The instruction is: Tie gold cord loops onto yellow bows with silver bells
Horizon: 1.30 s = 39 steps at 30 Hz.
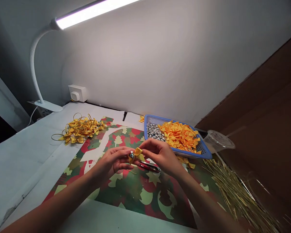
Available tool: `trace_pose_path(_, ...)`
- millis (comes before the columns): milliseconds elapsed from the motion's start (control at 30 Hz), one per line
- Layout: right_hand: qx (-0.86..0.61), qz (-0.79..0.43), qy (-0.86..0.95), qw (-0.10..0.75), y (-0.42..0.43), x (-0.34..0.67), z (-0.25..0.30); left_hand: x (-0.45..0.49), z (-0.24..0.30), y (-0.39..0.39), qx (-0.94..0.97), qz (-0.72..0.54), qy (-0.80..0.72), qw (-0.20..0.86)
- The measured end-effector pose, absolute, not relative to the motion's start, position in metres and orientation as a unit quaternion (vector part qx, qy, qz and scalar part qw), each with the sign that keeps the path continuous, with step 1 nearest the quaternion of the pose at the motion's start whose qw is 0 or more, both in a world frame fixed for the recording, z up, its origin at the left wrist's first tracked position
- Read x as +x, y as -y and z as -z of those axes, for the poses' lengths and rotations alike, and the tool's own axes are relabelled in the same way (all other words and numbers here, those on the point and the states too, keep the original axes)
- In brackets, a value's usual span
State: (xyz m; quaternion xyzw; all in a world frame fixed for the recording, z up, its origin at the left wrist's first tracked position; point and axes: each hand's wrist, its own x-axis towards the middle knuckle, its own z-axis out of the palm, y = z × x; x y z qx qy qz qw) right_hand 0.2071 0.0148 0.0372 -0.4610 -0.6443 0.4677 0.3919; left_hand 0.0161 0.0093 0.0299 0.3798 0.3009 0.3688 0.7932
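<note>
A small yellow ribbon bow [138, 152] with a shiny silver bell [132, 155] at its middle is held between my two hands. My left hand [113, 160] pinches its left side between thumb and fingers. My right hand [162, 155] has its thumb and fingertips closed on the bow's right side. Just under the bow is a pair of thread snips [149, 166] with dark red and metal parts; whether a hand holds it or it rests on the mat I cannot tell. Below the hands lies a patterned red and green sheet [133, 202].
A blue plastic basket [184, 151] behind my right hand holds silver bells [155, 132] and loose yellow bows [180, 136]. Finished bows with gold loops [81, 129] are piled at left. Gold cords [232, 187] and a clear plastic tub [219, 139] are at right. A lamp [34, 55] stands back left.
</note>
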Motion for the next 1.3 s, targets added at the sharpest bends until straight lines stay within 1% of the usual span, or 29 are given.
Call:
trace_pose_path(167, -0.463, -0.432, 0.661, 0.402, -0.013, 0.208, -0.037, 0.014, -0.028, -0.007, 0.381, -0.362, -0.307, 0.793)
trace_pose_path(433, -0.462, -0.412, 0.668, 0.413, -0.013, 0.207, -0.037, 0.015, -0.026, -0.009, 0.362, -0.361, -0.290, 0.809)
trace_pose_path(933, -0.445, -0.379, 0.686, 0.433, -0.008, 0.207, -0.044, 0.013, -0.024, -0.007, 0.415, -0.348, -0.332, 0.772)
trace_pose_path(1033, -0.435, -0.325, 0.712, 0.445, -0.007, 0.208, -0.046, 0.013, -0.024, -0.007, 0.440, -0.352, -0.334, 0.755)
trace_pose_path(1167, -0.388, -0.188, 0.772, 0.466, -0.006, 0.210, -0.047, 0.014, -0.028, -0.005, 0.516, -0.347, -0.328, 0.711)
trace_pose_path(1233, -0.363, -0.125, 0.792, 0.474, -0.006, 0.210, -0.047, 0.015, -0.031, -0.002, 0.562, -0.353, -0.327, 0.673)
trace_pose_path(1300, -0.343, -0.081, 0.801, 0.483, -0.005, 0.210, -0.048, 0.016, -0.032, 0.000, 0.618, -0.371, -0.327, 0.611)
